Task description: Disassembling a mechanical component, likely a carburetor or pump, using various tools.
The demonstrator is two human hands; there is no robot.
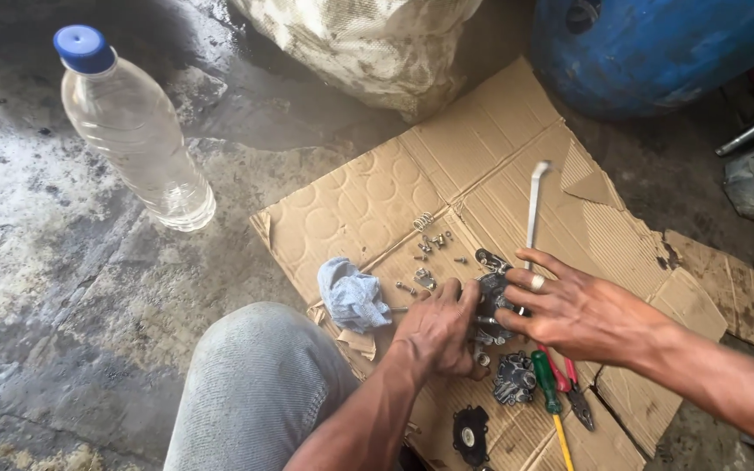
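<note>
Between both hands, on cardboard sheet (482,166): dark metal part (492,296). Left hand (436,330) curled closed on part's near side; right hand (579,312) grips far side, fingers spread. Blue rag (353,295) just left of left hand. Green-handled screwdriver (551,397), red-handled pliers (573,388) below right hand.

Bottle (137,139) stands left of cardboard (377,201); rag (353,295) lies on it.
</note>
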